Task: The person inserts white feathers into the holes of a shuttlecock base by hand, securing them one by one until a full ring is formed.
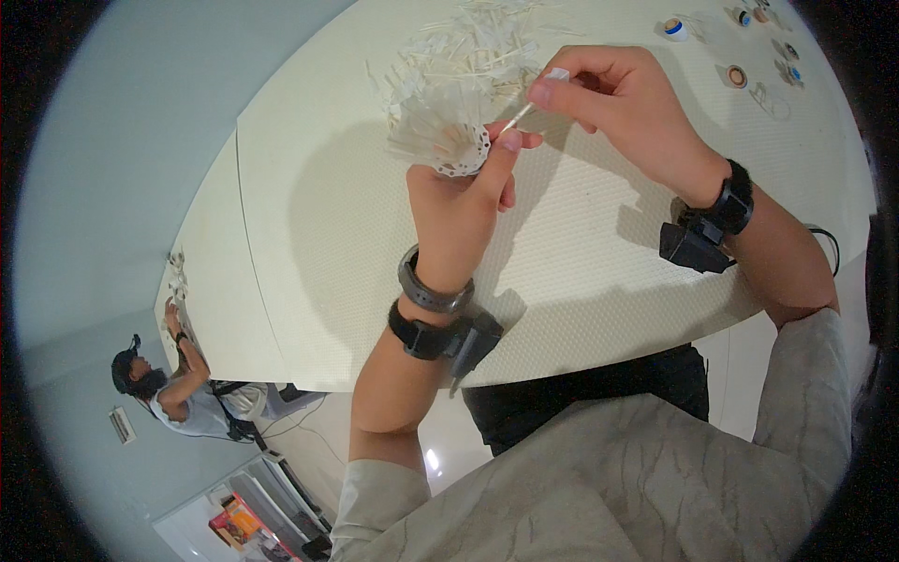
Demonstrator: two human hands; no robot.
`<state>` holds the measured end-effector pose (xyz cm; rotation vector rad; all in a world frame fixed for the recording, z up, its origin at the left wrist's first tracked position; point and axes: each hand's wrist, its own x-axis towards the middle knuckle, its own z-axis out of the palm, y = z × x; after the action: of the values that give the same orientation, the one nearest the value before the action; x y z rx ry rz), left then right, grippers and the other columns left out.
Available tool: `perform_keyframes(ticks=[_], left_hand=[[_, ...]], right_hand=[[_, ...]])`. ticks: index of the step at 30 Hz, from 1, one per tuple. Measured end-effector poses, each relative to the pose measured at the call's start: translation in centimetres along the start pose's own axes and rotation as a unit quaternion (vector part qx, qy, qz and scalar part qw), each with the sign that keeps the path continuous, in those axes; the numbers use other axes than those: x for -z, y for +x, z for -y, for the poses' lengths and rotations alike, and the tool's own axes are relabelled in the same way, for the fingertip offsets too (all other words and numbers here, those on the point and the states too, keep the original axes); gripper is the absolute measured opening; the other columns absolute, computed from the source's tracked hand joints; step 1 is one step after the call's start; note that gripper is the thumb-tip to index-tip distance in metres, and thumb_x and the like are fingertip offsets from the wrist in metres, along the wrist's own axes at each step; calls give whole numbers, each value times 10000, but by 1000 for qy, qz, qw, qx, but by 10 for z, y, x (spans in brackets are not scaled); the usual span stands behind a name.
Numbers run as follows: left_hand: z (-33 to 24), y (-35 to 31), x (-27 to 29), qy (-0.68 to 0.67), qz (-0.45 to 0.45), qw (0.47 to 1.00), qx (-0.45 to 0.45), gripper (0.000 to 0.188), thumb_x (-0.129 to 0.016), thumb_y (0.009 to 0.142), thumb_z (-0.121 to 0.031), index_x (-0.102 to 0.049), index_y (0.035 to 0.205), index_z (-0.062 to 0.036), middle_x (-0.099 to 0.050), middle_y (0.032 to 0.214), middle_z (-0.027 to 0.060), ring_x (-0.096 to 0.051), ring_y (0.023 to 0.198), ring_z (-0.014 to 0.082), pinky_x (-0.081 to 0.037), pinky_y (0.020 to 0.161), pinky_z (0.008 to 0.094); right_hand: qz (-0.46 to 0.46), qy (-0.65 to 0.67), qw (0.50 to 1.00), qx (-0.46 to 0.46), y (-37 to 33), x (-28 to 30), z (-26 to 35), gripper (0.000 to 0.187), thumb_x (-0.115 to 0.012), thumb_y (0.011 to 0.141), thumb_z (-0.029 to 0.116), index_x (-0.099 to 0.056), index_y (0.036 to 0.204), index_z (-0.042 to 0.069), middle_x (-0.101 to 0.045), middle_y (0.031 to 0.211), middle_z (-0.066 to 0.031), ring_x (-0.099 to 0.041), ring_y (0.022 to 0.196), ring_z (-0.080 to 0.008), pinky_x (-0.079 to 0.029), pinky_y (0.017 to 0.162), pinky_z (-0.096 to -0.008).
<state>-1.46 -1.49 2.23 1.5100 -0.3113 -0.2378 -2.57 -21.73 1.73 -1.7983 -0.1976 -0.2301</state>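
Nearest, grey marbled sleeves cover both upper arms. Each forearm wears a black strap with a dark wedge-shaped box; the left wrist also carries a grey band (433, 292).

The left hand (459, 201) is closed around a bundle (448, 131) of thin white sticks, which fan out above the fist; a white lace-edged rim shows at the fingers. How many sticks it holds cannot be counted. The right hand (623, 108) pinches one single stick (518, 120) between thumb and forefinger, with its lower tip touching the left thumb and the bundle's edge. A small white end shows at the right fingertips.

Both hands hover over a table (375, 281), cream, with a fine dotted texture and a seam running down its left part. Its near edge curves just below the wrists. The surface beneath and around the hands lies bare, with wide room left and right.

Beyond the bundle a loose pile (487, 42) of the same white sticks lies scattered, too many to count. At the far right are about six small round spools (737, 76), one with a blue band, well apart from the hands.

Far left, past the table's end, another person (173, 389) in a grey shirt works with raised hands at the table's far corner.
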Motion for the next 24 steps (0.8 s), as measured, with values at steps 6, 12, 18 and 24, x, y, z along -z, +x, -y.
perform_keyframes(ticks=[6, 12, 18, 24], left_hand=[[1, 2, 6, -22, 1, 1000, 1, 192, -634, 982, -161, -662, 1029, 24, -736, 913, 181, -511, 535, 91, -385, 473, 235], [6, 1, 9, -81, 42, 996, 22, 229, -621, 987, -183, -668, 1019, 39, -735, 902, 172, -513, 542, 93, -392, 483, 236], [6, 0, 10, -44, 75, 996, 15, 224, -632, 984, -202, -676, 1017, 15, -735, 901, 193, -526, 539, 103, -386, 480, 237], [8, -4, 3, 32, 43, 998, -31, 190, -648, 984, -166, -684, 1000, 20, -740, 860, 152, -520, 541, 72, -403, 483, 225]], right_hand=[[-52, 127, 991, 2, 5, -5, 11, 184, -667, 972, 197, -722, 1076, 56, -562, 701, 73, -444, 611, -14, -352, 552, -196], [69, 87, 994, -21, 0, -6, 1, 248, -721, 940, 279, -726, 928, 31, -548, 652, 67, -438, 597, -15, -325, 527, -218], [15, 18, 1000, 20, 0, -5, 2, 276, -706, 953, 282, -694, 863, 22, -539, 641, 62, -437, 597, -15, -327, 524, -219], [-32, 33, 998, 34, -4, 7, 8, 165, -673, 981, 190, -713, 1042, 42, -579, 743, 76, -450, 630, 11, -355, 554, -184]])
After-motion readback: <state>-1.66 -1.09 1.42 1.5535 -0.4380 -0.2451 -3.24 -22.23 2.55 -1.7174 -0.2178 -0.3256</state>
